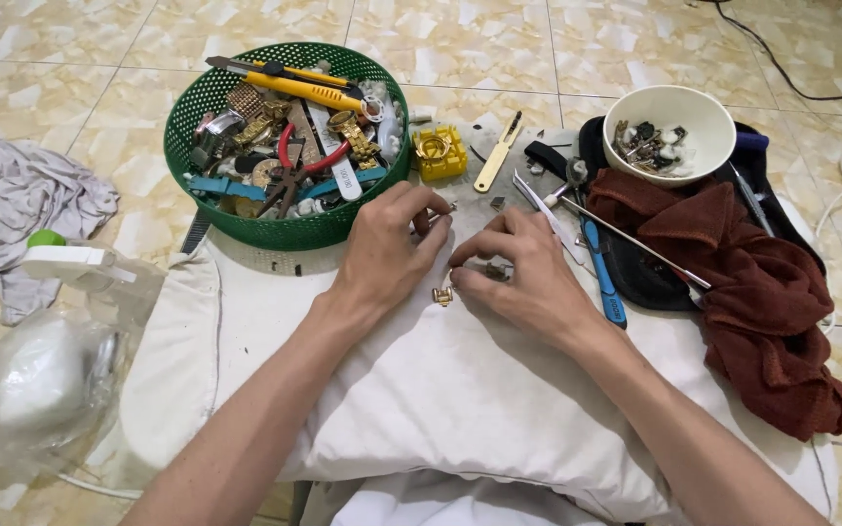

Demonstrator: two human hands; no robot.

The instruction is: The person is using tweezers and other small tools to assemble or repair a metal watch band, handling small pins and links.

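Both my hands rest on a white pillow [440,390] in front of me. My left hand [387,248] has its fingers curled and pinches a thin metal piece near its fingertips. My right hand [518,268] is curled over a small dark metal part. A small gold-coloured metal piece [442,295] lies on the pillow between the two hands, touching or nearly touching the fingers; which hand holds it I cannot tell.
A green round basket [275,232] holds a yellow utility knife [294,86], pliers and watch parts. Nearby are a small yellow holder [440,153], a white bowl [669,102] of small parts, a rust-brown towel [752,292], a blue-handled tool [604,278], tweezers, a grey cloth [12,205], a plastic bag [31,380] and cables.
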